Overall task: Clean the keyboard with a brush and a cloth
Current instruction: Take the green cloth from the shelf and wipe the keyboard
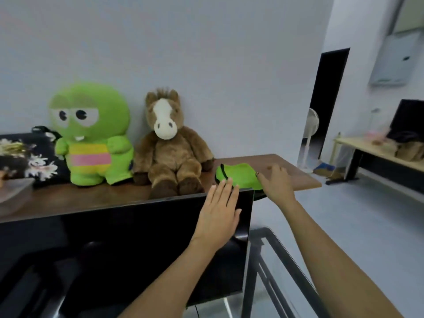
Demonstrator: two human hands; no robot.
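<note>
A bright green cloth (239,175) with a dark trim lies on the brown wooden desk (296,177), just behind the top right corner of a black monitor. My left hand (219,212) is flat and open in front of the monitor's upper edge, its fingertips reaching the cloth's near edge. My right hand (276,180) is spread open over the desk at the cloth's right side, the thumb touching the cloth. No keyboard or brush is in view.
The black monitor (114,260) fills the lower left. A green plush toy (91,134) and a brown plush horse (169,143) sit against the wall. A floral black bag (25,157) is at far left. A fan (309,136) and another desk (378,150) stand at right.
</note>
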